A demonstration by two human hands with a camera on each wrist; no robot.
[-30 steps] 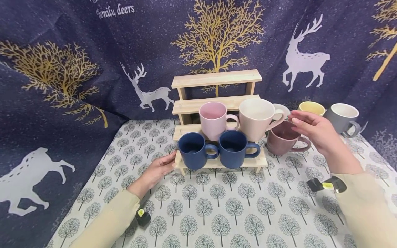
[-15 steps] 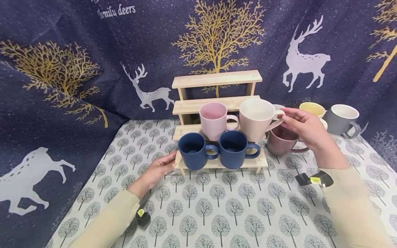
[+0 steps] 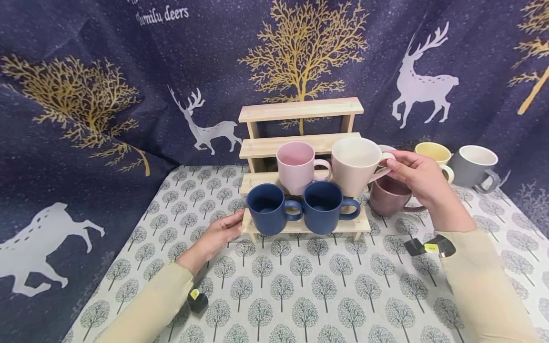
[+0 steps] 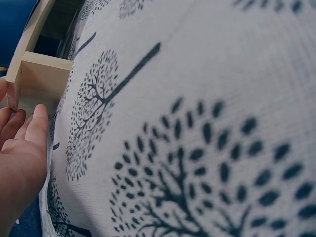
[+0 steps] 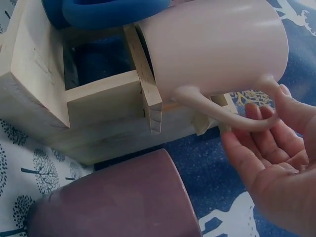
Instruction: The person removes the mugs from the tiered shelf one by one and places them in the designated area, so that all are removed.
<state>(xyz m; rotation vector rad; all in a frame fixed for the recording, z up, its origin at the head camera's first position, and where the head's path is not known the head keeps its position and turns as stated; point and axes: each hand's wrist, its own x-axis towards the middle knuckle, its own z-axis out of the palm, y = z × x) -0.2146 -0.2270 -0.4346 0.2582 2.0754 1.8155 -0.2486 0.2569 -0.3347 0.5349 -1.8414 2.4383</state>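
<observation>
A tiered wooden rack point(image 3: 300, 110) stands in the middle of the table. On its lowest step are two dark blue mugs, the left one point(image 3: 266, 216) and the right one point(image 3: 322, 216), both with handles to the right. The step above bears a pink mug point(image 3: 295, 174) and a large cream mug point(image 3: 352, 174). My right hand point(image 3: 418, 176) pinches the cream mug's handle near its top between thumb and fingers; the right wrist view shows the handle point(image 5: 232, 120) close up. My left hand point(image 3: 218, 236) holds the left end of the lowest step point(image 4: 17, 89).
Right of the rack, a mauve mug point(image 3: 388, 197) stands on the tree-print cloth point(image 3: 300, 290), partly behind my right hand. Farther right are a yellow mug point(image 3: 433, 151) and a grey mug point(image 3: 473, 166). A pale mug's rim point(image 3: 383, 148) shows behind the cream mug. Dark fabric hangs behind.
My right hand has moved left from above the mauve mug to the cream mug's handle and now pinches it. The left hand and the mugs have stayed in place.
</observation>
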